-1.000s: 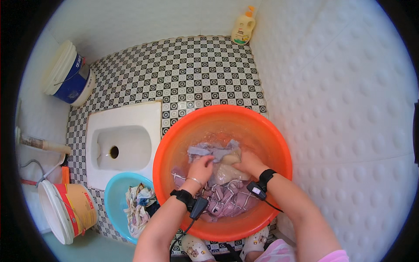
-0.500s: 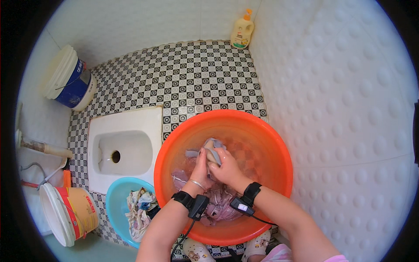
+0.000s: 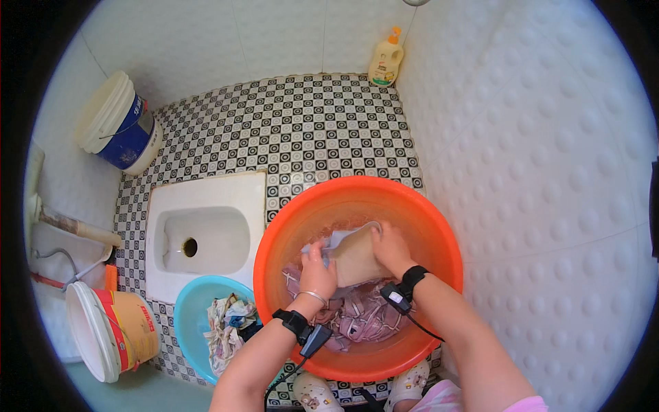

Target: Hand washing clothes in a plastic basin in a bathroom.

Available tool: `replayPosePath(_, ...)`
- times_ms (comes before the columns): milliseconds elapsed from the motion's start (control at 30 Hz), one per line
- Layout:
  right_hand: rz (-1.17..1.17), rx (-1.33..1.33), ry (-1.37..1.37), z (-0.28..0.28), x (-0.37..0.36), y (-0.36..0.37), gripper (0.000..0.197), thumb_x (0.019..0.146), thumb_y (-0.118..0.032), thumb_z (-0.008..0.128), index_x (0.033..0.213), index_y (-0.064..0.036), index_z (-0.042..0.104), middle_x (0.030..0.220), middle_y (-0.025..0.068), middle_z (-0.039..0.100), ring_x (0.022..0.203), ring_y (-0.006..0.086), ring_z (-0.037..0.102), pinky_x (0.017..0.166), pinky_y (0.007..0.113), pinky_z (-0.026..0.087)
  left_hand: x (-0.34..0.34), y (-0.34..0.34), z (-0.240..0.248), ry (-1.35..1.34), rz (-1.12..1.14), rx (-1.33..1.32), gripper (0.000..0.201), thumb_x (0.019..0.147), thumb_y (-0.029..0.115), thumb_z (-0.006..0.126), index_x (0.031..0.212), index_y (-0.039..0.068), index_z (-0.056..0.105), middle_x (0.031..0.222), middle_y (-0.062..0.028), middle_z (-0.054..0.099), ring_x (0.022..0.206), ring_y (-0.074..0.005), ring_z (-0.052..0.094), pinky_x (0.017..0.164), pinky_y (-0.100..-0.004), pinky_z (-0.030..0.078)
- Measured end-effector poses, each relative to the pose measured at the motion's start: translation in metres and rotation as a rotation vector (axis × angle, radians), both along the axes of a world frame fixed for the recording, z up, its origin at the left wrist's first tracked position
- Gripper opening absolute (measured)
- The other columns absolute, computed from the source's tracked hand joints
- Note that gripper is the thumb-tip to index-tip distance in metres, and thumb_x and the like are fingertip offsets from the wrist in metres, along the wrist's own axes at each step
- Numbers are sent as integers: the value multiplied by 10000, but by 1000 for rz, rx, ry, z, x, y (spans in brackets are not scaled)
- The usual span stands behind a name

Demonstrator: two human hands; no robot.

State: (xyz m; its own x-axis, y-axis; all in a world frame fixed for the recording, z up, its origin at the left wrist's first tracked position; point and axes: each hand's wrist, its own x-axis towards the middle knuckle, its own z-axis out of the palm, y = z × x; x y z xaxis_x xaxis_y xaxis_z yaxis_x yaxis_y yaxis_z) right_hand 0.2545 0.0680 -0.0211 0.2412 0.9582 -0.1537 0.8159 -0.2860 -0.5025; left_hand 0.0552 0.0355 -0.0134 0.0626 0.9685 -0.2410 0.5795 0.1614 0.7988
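A beige cloth [image 3: 357, 258] with a pale blue-grey edge is spread between my hands over a large orange basin [image 3: 446, 302]. My left hand [image 3: 318, 275] grips its left side, the fingertips against the bluish edge. On the other side, my right hand [image 3: 390, 248] has its fingers closed at the upper right corner. Below the cloth, a mauve garment with pale lines [image 3: 371, 317] lies wet and crumpled in the basin. Shallow water shows around it.
Left of the basin stands a light-blue basin [image 3: 184, 323] of crumpled clothes [image 3: 226, 329]. Beyond it is a squat toilet [image 3: 206, 184] set in the tiled floor. Two buckets, one blue-and-white [image 3: 127, 130] and one orange-and-red [image 3: 130, 326], stand at left. A pump bottle [image 3: 386, 63] is in the far corner.
The beige cloth was bunched between my hands pressed together; now it is spread out flatter. My hands have moved apart, the right one to the right. The view has shifted slightly.
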Motion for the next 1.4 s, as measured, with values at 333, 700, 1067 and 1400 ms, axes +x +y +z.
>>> replayPosePath(333, 603, -484, -366, -9, 19, -47, 712, 827, -528, 489, 1449, -288, 240, 1492, 210, 168, 1364, 426, 151, 1022, 624, 230, 8, -20, -2, 640, -820, -85, 763, 777, 518, 600, 1436, 324, 269, 1534, -154, 66, 1394, -406, 89, 1061, -623, 139)
replayPosePath(700, 64, -214, 459, -27, 5, -25, 387, 733, -100, 617, 1111, -21, 588, 1021, 162, 653, 946, 262, 629, 838, 333, 477, 28, 4, -7, 408, -534, -176, 624, 820, 407, 597, 1330, 99, 411, 1411, -248, 305, 1185, -456, 440, 999, -476, 362)
replayPosePath(1067, 304, 354, 149, 232, -6, -12, 167, 699, -96, 554, 858, -68, 597, 748, 162, 603, 701, 369, 587, 624, 454, 470, -1, 9, 56, 29, -204, 90, 398, 843, 270, 604, 1120, -15, 576, 1018, -192, 633, 894, -294, 630, 813, -356, 493)
replayPosePath(1400, 561, 109, -306, 76, -8, -33, 541, 704, -134, 621, 1233, -200, 526, 975, 124, 599, 870, 320, 589, 728, 461, 459, -15, -18, 39, 16, -177, -23, 365, 842, 294, 578, 1070, 10, 589, 1054, -217, 608, 1005, -361, 573, 877, -408, 454)
